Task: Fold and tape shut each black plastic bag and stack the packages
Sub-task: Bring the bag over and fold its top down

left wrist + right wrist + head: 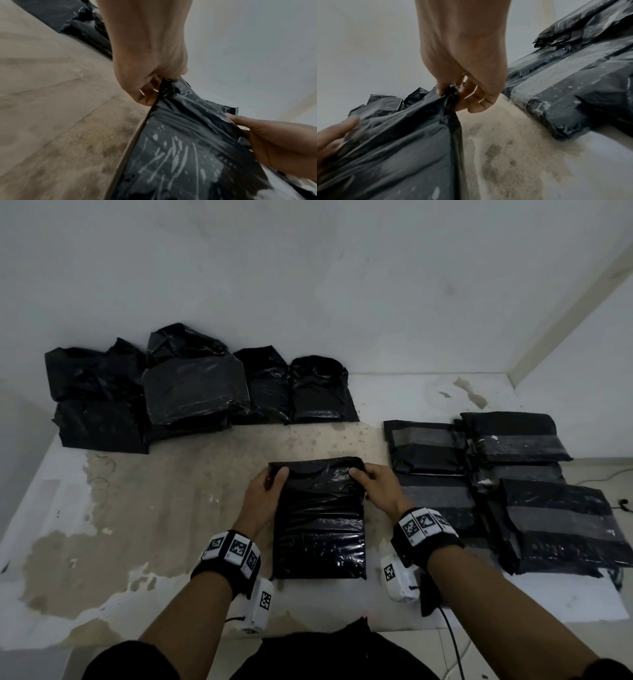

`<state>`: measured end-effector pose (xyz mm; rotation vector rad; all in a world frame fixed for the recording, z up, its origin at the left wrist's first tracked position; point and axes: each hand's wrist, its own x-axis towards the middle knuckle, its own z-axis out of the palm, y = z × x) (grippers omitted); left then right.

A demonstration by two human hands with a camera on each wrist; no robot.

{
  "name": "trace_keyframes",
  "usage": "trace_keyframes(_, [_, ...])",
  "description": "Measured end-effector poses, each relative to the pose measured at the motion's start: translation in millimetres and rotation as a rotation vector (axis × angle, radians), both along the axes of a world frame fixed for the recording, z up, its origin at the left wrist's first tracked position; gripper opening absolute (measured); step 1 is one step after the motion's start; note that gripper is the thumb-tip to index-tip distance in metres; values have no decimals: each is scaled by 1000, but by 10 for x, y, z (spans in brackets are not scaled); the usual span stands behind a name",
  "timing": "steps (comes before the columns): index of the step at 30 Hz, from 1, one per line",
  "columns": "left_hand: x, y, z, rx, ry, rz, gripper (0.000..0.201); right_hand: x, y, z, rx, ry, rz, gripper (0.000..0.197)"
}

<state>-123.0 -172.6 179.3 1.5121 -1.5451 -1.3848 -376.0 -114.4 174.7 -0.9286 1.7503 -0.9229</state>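
Resting: our worn table (144, 508), largest here
Taped packages (513, 484): stacked at our right
Unsealed bags (191, 388): against the wall
Black bag (320, 522): centred before us
Left hand (265, 491): pinches its far-left corner
Right hand (375, 486): pinches its far-right corner

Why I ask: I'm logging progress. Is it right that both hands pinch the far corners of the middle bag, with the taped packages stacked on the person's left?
Not quite. Left hand and right hand do pinch the middle bag, but the head view shows the taped packages on the person's right.

bag pile (191, 388) behind, taped packages (513, 491) right
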Motion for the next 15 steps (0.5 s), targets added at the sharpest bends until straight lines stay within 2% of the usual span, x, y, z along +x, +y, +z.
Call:
trace_keyframes(3, [-20,-90,19,-31,-51,-10,36,-7,14,72,-7,-62,39,53])
trace_keyframes(7, [-20,-170,-54,-14,-110,-70,37,-21,11,178,-71,-39,56,40])
trace_keyframes(10, [-24,-192,20,-70,2,-9,28,-34,-19,156,-93,8,43,45])
trace_keyframes(15, [28,-212,60,-63,30,45,45,-64,-17,152,-73,-25,30,45])
